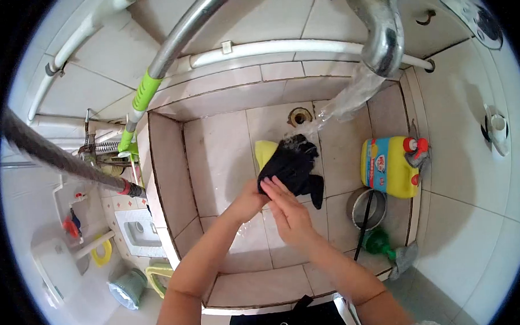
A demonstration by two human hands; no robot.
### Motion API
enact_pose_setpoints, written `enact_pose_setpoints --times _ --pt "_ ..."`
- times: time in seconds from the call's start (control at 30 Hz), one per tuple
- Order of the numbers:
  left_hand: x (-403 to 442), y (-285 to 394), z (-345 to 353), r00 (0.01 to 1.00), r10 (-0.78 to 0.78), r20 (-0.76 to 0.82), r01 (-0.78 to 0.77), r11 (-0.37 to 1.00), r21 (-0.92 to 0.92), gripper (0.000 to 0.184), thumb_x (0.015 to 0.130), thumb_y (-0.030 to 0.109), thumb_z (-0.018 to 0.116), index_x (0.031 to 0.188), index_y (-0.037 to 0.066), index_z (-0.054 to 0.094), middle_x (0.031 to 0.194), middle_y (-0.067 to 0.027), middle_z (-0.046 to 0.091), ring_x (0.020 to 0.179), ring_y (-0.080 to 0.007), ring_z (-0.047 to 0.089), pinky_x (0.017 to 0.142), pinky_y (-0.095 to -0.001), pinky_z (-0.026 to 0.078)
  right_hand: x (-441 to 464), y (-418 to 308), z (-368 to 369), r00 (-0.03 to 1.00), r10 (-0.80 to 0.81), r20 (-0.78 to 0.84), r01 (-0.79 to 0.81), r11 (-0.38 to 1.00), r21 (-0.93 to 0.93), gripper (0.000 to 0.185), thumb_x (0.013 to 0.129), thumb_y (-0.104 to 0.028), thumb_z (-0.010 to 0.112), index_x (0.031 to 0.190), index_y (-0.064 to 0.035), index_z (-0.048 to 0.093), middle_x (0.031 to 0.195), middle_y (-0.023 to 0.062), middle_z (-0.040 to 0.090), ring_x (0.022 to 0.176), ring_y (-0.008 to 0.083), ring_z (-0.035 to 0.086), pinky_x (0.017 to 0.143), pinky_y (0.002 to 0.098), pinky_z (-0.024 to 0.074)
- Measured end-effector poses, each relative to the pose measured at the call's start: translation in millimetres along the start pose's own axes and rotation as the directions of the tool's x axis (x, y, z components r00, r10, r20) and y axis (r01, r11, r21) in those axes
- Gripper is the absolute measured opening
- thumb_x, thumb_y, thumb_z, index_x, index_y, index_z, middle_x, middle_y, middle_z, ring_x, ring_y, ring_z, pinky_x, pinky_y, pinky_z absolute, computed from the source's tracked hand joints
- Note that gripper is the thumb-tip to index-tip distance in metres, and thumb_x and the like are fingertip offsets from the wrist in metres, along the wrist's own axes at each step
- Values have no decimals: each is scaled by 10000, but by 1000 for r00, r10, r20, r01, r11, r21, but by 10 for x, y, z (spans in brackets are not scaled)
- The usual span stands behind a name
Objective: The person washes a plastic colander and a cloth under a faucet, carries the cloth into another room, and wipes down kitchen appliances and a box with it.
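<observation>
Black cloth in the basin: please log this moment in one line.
left hand: touching black cloth; right hand: touching black cloth; tap: running onto black cloth

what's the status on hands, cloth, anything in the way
Left hand and right hand at black cloth's near edge. Running water hitting its far end. Yellow jug off right, clear of both.

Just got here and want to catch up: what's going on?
A person's left hand and right hand are together at the near edge of a dark cloth in a tiled basin. Water from the tap reaches the cloth's far end. Something yellow shows beside the cloth, and a yellow jug is at the basin's right side.
</observation>
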State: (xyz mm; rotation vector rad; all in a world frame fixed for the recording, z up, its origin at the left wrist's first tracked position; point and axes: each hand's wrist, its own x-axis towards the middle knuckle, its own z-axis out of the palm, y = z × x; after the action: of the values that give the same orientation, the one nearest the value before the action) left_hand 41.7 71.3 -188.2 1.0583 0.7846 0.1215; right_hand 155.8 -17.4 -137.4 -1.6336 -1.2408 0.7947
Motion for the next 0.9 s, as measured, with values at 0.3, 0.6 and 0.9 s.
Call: enact_pose_setpoints --times 0.3,0.6,0.9 --pt "-221 283 144 957 41 286 -178 865 469 257 777 72 637 1018 0 581 920 -39 612 847 -108 539 745 -270 455 990 554 -317 749 550 369 -536 831 -151 391 909 -242 442 1248 -49 459 1154 152 556 1018 319 543 890 360 399" --pt "-209 223 216 967 246 71 -253 875 414 262 741 90 610 978 -13 570 853 -172 620 819 -310 597 729 -369 469 591 114 -110 997 8 79 25 918 -396 408 914 -303 444 1237 -57 489 1292 162 451 1153 288 467 954 357 365" --pt "163 387 637 833 505 224 -470 434 769 343 710 37 515 1051 3 523 894 -199 597 801 -351 600 672 -424 486 169 1114 -67 893 225 391 -339 -236 911 305 914 -230 428 1072 2 549 1024 119 613 891 217 612 780 334 506"
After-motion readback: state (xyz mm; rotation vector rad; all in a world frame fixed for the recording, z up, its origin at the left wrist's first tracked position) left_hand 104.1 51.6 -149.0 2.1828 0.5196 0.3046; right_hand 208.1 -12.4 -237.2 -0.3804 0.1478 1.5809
